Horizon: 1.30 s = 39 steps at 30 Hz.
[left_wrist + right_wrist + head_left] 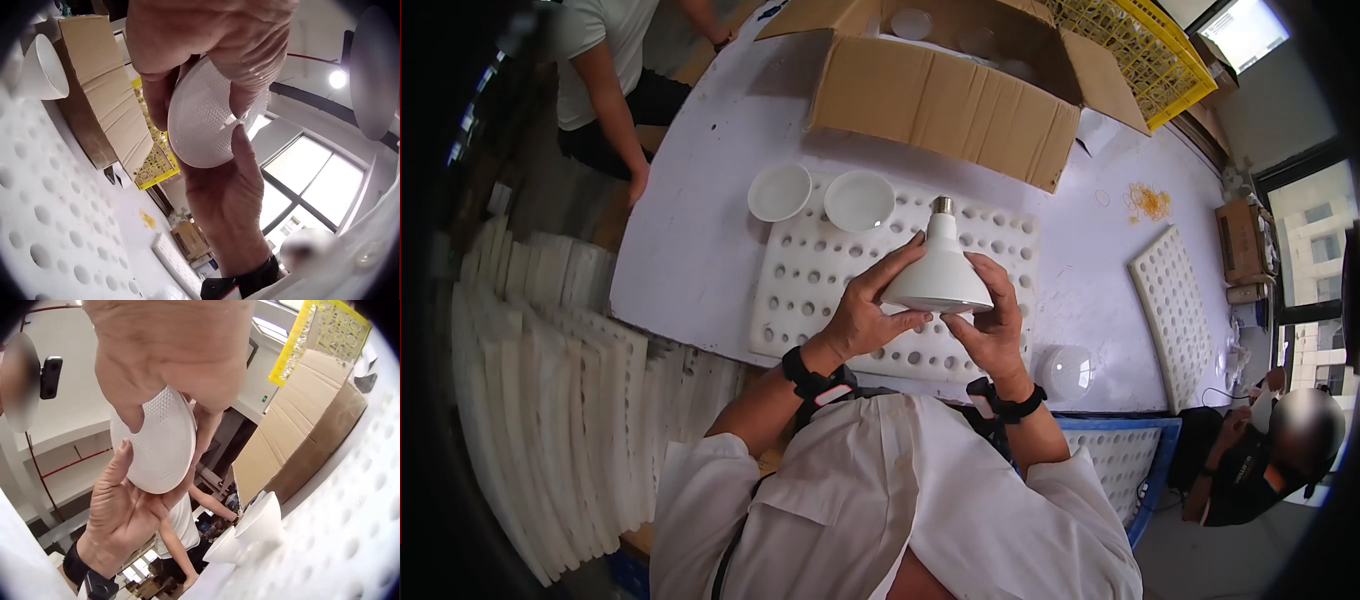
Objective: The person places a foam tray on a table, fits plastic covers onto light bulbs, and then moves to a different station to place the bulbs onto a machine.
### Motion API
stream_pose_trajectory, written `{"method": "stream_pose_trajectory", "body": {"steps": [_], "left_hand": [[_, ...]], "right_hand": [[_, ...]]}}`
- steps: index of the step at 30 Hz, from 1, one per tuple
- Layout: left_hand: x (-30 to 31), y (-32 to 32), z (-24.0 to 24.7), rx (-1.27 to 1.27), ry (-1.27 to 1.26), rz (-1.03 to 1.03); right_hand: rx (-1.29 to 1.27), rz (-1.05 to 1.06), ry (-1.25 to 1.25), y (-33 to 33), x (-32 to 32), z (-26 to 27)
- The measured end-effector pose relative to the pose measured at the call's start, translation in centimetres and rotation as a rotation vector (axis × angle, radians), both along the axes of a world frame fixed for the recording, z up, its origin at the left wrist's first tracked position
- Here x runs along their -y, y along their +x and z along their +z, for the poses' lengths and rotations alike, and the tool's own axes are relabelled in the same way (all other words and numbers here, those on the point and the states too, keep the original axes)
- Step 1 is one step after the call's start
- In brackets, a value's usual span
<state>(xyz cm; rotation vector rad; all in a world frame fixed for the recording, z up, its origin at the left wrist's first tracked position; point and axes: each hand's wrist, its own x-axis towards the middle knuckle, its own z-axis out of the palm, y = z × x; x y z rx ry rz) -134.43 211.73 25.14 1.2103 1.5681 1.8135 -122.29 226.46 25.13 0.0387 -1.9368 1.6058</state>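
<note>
A white cone-shaped bulb (940, 270) with a metal screw base is held upright between both hands, above a white foam tray (800, 290) full of holes. The left hand (870, 310) grips its left side, the right hand (995, 325) its right side. Both thumbs press on the rim of the textured lens (203, 119), which faces down; the thumb tips lie close together on the lens (159, 444) in the right wrist view. Two white cups or bowl-like pieces (860, 201) (780, 193) sit at the tray's far left.
An open cardboard box (945, 100) stands at the back, with a yellow crate (1145, 50) beyond. A clear round cover (1068, 373) lies right of the tray. Another foam sheet (1172, 315) and yellow rubber bands (1148, 202) are farther right. People are at left and right.
</note>
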Motion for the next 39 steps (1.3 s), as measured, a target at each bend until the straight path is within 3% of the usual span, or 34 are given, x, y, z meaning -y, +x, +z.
{"method": "stream_pose_trajectory", "body": {"steps": [1,3,4,5,7,13,15,17,19,20,21,23,26,29,30,31,32,34,35,36,37,39], "left_hand": [[0.2,-0.1,0.1,0.009,-0.009,-0.001],[0.3,-0.2,0.2,-0.206,-0.009,0.019],[0.4,-0.1,0.0,-0.205,-0.010,0.015],[0.5,0.1,-0.5,-0.102,-0.051,0.026],[0.9,0.9,-1.9,0.103,-0.132,0.054],[-1.1,0.8,-6.9,0.171,-0.181,0.100],[-2.7,-0.8,-7.8,0.367,-0.312,0.054],[-4.9,-1.5,-8.6,0.374,-0.270,0.094],[-7.3,-2.3,-9.3,0.635,-0.171,0.216],[-8.8,-2.8,-10.9,0.632,-0.118,0.282],[-9.4,-3.0,-10.5,0.637,-0.128,0.257],[-10.8,-3.6,-9.1,0.872,-0.276,0.325],[-12.7,-4.3,-8.3,0.806,-0.314,0.323],[-13.8,-5.2,-10.5,0.837,-0.421,0.393],[-14.0,-5.8,-12.7,0.876,-0.396,0.359],[-13.9,-5.2,-11.6,0.859,-0.409,0.392],[-14.1,-5.4,-12.3,0.822,-0.409,0.432],[-13.7,-4.8,-11.6,0.799,-0.370,0.419],[-13.3,-4.6,-11.4,0.862,-0.357,0.376],[-12.7,-4.3,-11.1,0.864,-0.426,0.360],[-11.8,-3.8,-11.2,0.856,-0.475,0.317],[-9.0,-2.1,-11.2,0.736,-0.507,0.254]], "right_hand": [[0.009,-0.001,-0.009,-0.1,0.0,0.2],[-0.007,0.008,0.157,0.0,0.1,0.4],[0.073,0.038,0.021,0.4,0.3,0.1],[0.072,0.034,0.022,0.7,0.6,-0.4],[0.319,0.054,-0.330,1.3,1.2,-2.1],[0.498,-0.014,-0.372,0.8,0.1,-5.5],[0.729,-0.096,-0.527,-0.6,-1.1,-4.8],[0.674,-0.054,-0.677,-1.2,-2.3,-6.4],[0.391,-0.245,-0.956,-1.2,-3.6,-6.8],[0.273,-0.249,-1.175,-0.6,-4.3,-6.8],[0.097,-0.193,-1.432,0.0,-4.8,-6.4],[-0.123,-0.060,-1.628,1.0,-5.6,-5.5],[-0.284,0.040,-1.736,1.9,-5.9,-4.2],[-0.376,0.070,-1.747,2.8,-6.1,-4.7],[-0.379,0.089,-1.723,3.3,-6.5,-5.6],[-0.272,-0.059,-1.603,3.5,-6.5,-6.3],[-0.058,-0.182,-1.311,4.0,-7.1,-8.4],[0.454,-0.397,-0.422,4.9,-7.4,-10.3],[0.531,-0.484,0.205,5.8,-7.6,-12.4],[0.689,-0.491,0.471,6.4,-7.3,-13.2],[0.674,-0.486,0.476,6.1,-6.9,-12.6],[1.142,-0.379,0.781,6.5,-5.6,-11.6]]}}
